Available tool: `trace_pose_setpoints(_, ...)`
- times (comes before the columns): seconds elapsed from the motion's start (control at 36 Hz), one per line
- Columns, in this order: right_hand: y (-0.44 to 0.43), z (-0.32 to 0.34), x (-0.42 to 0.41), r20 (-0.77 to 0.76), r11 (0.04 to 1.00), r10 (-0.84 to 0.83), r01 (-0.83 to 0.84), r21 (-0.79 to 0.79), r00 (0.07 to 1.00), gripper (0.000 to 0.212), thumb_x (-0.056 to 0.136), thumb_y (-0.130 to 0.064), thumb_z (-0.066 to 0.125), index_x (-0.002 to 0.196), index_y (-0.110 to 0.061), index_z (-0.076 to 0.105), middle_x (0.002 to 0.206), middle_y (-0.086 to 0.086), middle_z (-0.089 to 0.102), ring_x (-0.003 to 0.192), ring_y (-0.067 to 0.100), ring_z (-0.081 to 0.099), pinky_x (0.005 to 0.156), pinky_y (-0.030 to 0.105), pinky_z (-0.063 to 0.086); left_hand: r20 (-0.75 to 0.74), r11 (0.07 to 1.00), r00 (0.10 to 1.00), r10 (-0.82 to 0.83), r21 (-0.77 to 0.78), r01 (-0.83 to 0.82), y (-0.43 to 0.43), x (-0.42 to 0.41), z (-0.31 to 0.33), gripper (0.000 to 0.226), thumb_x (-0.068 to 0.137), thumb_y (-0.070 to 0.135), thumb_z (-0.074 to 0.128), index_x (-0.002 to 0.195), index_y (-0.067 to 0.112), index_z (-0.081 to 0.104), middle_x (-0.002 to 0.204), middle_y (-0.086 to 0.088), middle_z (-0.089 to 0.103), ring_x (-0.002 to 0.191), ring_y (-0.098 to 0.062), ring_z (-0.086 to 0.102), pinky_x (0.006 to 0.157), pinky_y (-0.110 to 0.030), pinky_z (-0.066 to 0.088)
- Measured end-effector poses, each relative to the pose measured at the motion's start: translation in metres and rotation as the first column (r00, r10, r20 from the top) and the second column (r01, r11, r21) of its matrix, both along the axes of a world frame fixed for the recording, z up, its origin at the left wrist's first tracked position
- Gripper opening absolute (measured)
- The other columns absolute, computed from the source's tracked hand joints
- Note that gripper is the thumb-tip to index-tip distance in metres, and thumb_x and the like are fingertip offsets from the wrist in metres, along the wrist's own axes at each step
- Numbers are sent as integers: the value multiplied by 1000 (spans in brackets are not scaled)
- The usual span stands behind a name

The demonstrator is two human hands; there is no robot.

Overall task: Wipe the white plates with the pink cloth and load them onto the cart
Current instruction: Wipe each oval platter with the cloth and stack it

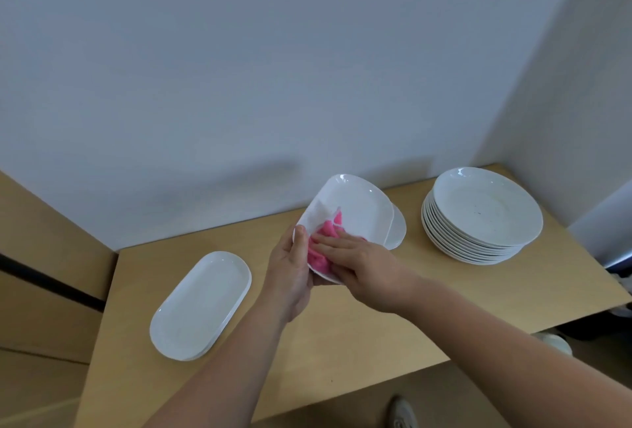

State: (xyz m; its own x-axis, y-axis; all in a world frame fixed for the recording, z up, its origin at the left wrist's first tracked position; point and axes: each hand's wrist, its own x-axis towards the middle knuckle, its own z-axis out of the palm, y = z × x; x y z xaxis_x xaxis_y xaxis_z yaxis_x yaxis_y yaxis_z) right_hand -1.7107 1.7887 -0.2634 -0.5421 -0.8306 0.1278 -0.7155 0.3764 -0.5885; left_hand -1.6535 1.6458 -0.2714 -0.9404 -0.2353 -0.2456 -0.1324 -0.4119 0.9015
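Fingers (330, 242) of our right hand (362, 262) lie flat on the pink cloth (321, 253), pressing it onto a white plate (359, 209).
Our left hand (290, 273) grips that plate at its near-left edge, with the thumb (300, 234) over the rim and the other fingers hidden beneath, so the plate is tilted and lifted above the wooden top (376, 325). We see the bunched cloth on the plate's near part, between our two hands. Just behind the held plate, a second plate (399, 227) lies on the top, partly covered. To the right, well apart, stands a stack of round plates (485, 219). To the left lies a low stack of oval plates (201, 304). A grey wall (273, 68) rises behind, and a shoe (403, 414) shows below.
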Motion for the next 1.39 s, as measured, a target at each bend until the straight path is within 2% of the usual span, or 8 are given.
trace_pose_setpoints(0.17, 18, 0, -10, -34, 998, 55, -56, -24, 998, 42, 94, -7, 49, 130, -26, 59, 138, -19, 47, 136, -8, 26, 113, 26, 30, 52, 994, 993, 105, -12, -105, -6, -3, 1, 24, 106, 22, 38, 117, 21, 59, 111, -7, 73, 92, -30, 73, 59, -43, 57)
trace_pose_setpoints(0.31, 19, 0, -18, -208, 999, 36, -38, -6, 977, 43, 85, -7, 53, 122, -24, 66, 129, -12, 61, 130, 8, 48, 104, 41, 40, 52, 992, 991, 125, -10, -125, -12, -5, 1, 44, 97, 0, 37, 118, 29, 61, 111, -4, 73, 94, -29, 72, 62, -41, 57)
trace_pose_setpoints(0.67, 19, -6, -63, -248, 986, -165, 161, -36, 955, 47, 89, 0, 52, 119, -32, 67, 127, -10, 63, 130, 22, 48, 96, 44, 46, 12, 993, 996, 92, -79, -91, -27, 7, 5, 45, 93, 6, 45, 121, 36, 63, 119, -1, 68, 101, -25, 67, 65, -41, 56)
trace_pose_setpoints(0.83, 12, -3, -85, -435, 944, -331, 286, -167, 837, 46, 81, 7, 52, 116, -17, 68, 119, 1, 68, 110, 39, 57, 71, 48, 55, -18, 993, 997, 69, -93, -71, -30, 9, 8, 44, 93, 14, 46, 129, 38, 57, 126, 2, 63, 110, -26, 64, 69, -45, 57)
trace_pose_setpoints(0.94, 8, -3, -81, -307, 855, -480, 361, -371, 821, 46, 87, 8, 46, 124, -14, 63, 113, -2, 68, 98, 29, 60, 84, 36, 51, -7, 990, 995, 99, -99, -99, -43, 12, 4, 43, 93, 18, 47, 128, 41, 57, 126, 4, 63, 111, -24, 64, 70, -45, 57)
trace_pose_setpoints(1.08, 2, -8, -68, 59, 851, -340, 334, -406, 938, 35, 97, 9, 38, 115, -6, 64, 118, -19, 62, 102, -5, 63, 105, 42, 44, 70, 967, 969, 238, -109, -230, -67, 24, -13, 35, 96, 20, 51, 120, 43, 61, 116, 10, 68, 101, -18, 69, 66, -40, 57)
trace_pose_setpoints(1.25, -25, -23, -49, 261, 879, -212, 300, -371, 942, 35, 97, 8, 31, 94, -6, 63, 118, -31, 57, 118, -3, 55, 115, 38, 30, 172, 852, 874, 454, -370, -370, -106, 57, -31, 16, 99, 33, 47, 93, 37, 61, 90, 15, 66, 83, -12, 66, 53, -24, 53)
trace_pose_setpoints(1.39, -47, -33, -38, 344, 894, -146, 273, -355, 927, 41, 100, 1, 29, 108, -20, 63, 122, -27, 59, 115, -1, 58, 114, 44, 31, 256, 785, 784, 566, -459, -416, -152, 96, -49, 19, 100, 34, 46, 99, 25, 63, 106, 1, 67, 98, -22, 64, 68, -35, 55)
